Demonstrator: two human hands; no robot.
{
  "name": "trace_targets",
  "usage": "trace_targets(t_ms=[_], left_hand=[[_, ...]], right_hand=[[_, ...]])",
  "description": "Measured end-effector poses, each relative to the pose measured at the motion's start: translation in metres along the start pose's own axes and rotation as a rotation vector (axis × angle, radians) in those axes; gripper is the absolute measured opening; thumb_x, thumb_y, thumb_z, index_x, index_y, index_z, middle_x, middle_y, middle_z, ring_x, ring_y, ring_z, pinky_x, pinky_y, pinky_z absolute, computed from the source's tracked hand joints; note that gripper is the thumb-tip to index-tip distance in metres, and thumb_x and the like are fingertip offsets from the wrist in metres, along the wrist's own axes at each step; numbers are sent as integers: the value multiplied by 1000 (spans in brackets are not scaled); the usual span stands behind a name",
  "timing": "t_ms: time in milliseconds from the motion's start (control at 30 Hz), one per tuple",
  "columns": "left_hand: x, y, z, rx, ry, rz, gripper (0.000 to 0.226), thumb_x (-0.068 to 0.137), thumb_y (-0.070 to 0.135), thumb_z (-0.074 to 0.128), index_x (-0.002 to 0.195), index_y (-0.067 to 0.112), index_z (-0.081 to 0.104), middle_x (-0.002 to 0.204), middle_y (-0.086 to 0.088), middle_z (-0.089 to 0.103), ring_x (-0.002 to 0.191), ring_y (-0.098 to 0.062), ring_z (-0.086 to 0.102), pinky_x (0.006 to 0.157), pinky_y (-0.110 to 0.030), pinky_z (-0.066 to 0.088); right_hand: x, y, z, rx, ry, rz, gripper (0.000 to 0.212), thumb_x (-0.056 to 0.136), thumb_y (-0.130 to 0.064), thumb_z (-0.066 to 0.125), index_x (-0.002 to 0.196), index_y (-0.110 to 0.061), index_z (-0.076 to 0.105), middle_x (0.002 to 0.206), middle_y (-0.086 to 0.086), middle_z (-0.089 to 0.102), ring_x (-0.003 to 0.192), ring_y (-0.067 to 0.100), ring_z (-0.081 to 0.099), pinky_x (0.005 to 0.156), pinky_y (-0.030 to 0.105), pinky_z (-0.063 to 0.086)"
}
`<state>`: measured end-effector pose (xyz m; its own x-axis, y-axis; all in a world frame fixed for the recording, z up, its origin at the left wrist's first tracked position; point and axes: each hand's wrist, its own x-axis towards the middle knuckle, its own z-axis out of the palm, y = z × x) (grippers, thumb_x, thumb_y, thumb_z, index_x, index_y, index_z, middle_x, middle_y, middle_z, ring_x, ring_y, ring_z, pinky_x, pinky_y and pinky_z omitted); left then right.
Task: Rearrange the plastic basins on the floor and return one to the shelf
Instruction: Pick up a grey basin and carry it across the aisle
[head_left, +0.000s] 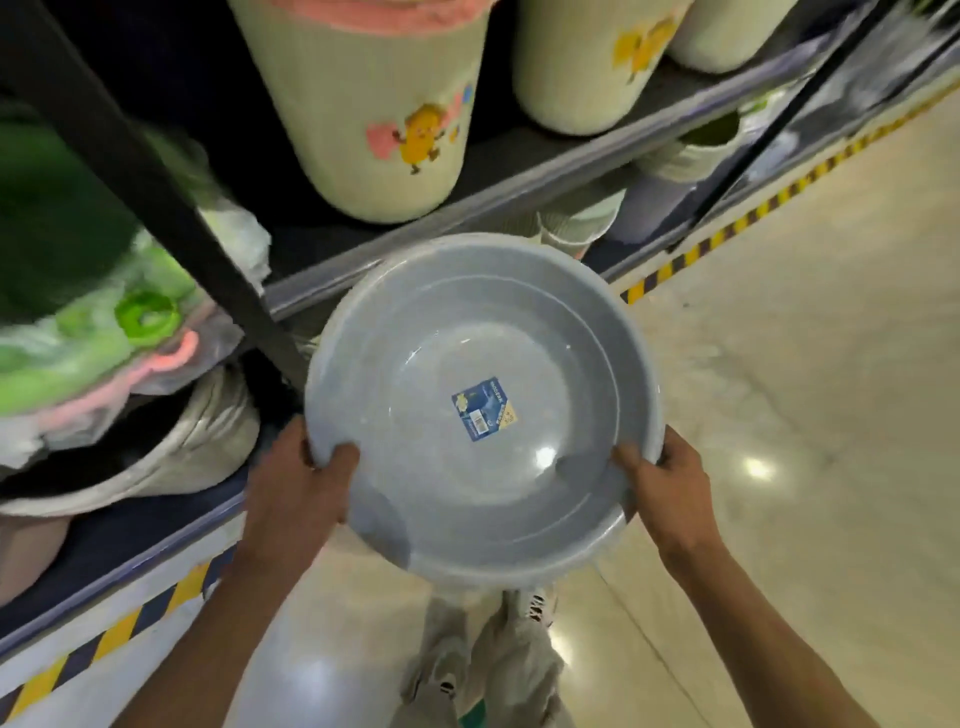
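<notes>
A round grey plastic basin (483, 332) with a blue label stuck in its bottom is held in the air in front of the shelf (498, 192). My left hand (298, 478) grips its near left rim, thumb inside the bowl. My right hand (660, 483) grips the near right rim in the same way. The basin's far edge reaches the shelf's front rail. No other basin on the floor is in view.
Tall cream buckets with cartoon stickers (374, 104) stand on the shelf board above the basin. A black upright post (171, 208) runs down on the left, with green and pink plastic goods (104, 332) beside it. Yellow-black tape (727, 234) marks the shelf base. Glossy beige floor (805, 364) lies to the right.
</notes>
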<state>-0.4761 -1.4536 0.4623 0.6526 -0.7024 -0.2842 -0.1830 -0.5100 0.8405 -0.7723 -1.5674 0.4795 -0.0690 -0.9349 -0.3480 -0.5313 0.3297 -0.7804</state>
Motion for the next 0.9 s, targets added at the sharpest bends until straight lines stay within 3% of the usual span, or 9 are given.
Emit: trace_targets(t_ms=[133, 200, 333, 433, 633, 767, 900], left_hand=[[-40, 120, -19, -202, -107, 143, 17, 78, 33, 62, 93, 30, 68, 85, 0, 73, 80, -25, 70, 64, -45, 58], [-65, 174, -26, -287, -171, 214, 22, 80, 27, 62, 96, 39, 70, 91, 7, 76, 81, -14, 72, 62, -36, 59], [-113, 271, -30, -379, -328, 308, 27, 84, 16, 64, 105, 31, 73, 94, 8, 77, 84, -12, 72, 64, -31, 55], [-147, 331, -25, -380, -446, 395, 24, 80, 29, 65, 102, 34, 72, 90, 13, 78, 77, -4, 73, 52, -17, 52], [-220, 421, 9, -371, -626, 535, 20, 71, 34, 66, 89, 40, 74, 79, 10, 77, 67, -6, 71, 57, -34, 51], [-281, 457, 45, -309, -763, 577, 22, 69, 36, 66, 90, 33, 73, 85, -5, 76, 84, -35, 72, 73, -59, 57], [-348, 474, 84, -278, -894, 599, 23, 70, 31, 65, 91, 24, 72, 91, -15, 74, 90, -41, 70, 78, -58, 56]], right_hand=[[-52, -79, -103, 124, 115, -61, 20, 66, -25, 59, 82, -30, 70, 74, 4, 73, 68, 31, 72, 52, 39, 56], [-83, -109, -152, 175, 190, -83, 23, 66, -24, 59, 83, -33, 71, 74, 2, 73, 65, 25, 72, 48, 34, 54], [-150, -150, -242, 307, 364, -100, 22, 67, -21, 58, 81, -30, 72, 69, -3, 72, 57, 16, 68, 43, 23, 48], [-201, -163, -298, 388, 498, -106, 22, 65, -23, 60, 84, -24, 72, 68, -6, 71, 57, 12, 67, 43, 21, 48], [-292, -154, -386, 503, 740, -84, 20, 68, -17, 60, 84, -15, 72, 72, 3, 70, 63, 17, 67, 50, 25, 53], [-347, -128, -433, 528, 898, -53, 17, 74, -13, 62, 83, -19, 75, 72, 2, 75, 62, 18, 71, 49, 23, 53], [-400, -93, -468, 543, 1056, -11, 18, 80, -4, 61, 80, -18, 73, 65, -4, 74, 57, 12, 70, 45, 22, 52]])
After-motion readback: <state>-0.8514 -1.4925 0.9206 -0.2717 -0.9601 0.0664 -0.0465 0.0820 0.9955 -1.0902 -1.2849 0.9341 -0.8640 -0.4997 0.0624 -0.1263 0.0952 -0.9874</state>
